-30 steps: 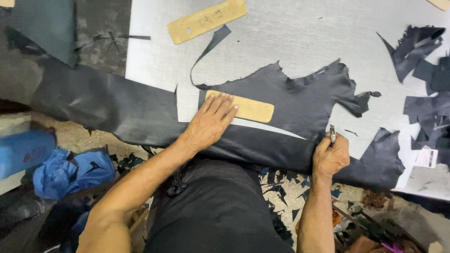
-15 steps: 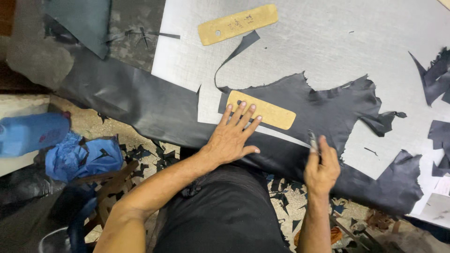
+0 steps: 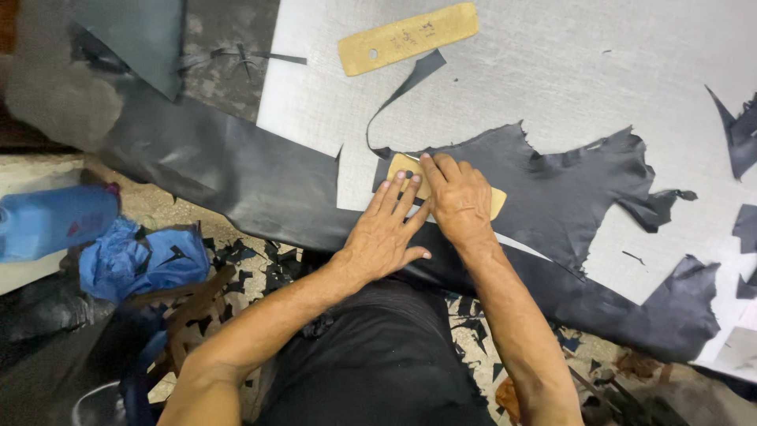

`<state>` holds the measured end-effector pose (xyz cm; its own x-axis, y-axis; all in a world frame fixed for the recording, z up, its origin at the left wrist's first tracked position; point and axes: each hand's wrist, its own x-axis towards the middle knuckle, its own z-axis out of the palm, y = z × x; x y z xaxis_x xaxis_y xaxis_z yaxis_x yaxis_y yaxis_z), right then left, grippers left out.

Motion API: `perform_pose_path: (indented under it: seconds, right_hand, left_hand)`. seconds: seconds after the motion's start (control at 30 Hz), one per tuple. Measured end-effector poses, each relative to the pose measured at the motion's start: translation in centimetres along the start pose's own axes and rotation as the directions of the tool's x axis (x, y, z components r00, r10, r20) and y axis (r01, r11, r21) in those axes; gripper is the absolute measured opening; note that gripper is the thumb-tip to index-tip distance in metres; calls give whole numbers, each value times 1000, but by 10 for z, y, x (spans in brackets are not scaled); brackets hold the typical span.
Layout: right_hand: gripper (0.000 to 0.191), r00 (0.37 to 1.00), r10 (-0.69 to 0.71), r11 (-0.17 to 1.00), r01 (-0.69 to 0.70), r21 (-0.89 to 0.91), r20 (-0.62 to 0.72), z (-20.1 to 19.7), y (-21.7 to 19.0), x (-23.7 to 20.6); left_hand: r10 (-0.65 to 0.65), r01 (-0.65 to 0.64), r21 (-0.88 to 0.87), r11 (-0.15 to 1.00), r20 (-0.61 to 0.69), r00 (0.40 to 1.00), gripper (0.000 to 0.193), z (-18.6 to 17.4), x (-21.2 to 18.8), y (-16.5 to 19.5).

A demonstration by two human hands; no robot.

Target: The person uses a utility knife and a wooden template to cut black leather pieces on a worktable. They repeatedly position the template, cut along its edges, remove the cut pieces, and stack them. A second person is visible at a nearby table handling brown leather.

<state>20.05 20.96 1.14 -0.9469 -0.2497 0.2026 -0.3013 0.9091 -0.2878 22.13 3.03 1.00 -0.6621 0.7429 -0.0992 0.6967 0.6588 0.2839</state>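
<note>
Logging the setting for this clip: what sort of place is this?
Probably a leather-cutting workshop: both hands press a tan template onto black leather on a grey cutting board, and offcuts litter the floor.

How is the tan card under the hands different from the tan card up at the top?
The near tan card lies on the dark leather sheet, while the far tan card lies on the bare grey table. The near one is mostly covered by the left hand and right hand; the far one lies untouched, in full view, with a small hole near one end. Both are flat tan strips.
</note>
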Motion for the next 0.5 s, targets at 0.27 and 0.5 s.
perform_pose_path:
  seconds: [0.27,0.5]
  right_hand:
    - [48,995,92,963,-80,-257,32,-59,78,-93]
    - [32,958,284,928,-269,-258,25,-62,66,-115]
  left_hand:
    - [61,-73,146,987,84,995,86,-15,17,4]
    - [58,-131,382,915,198,979,83,-31,52,25]
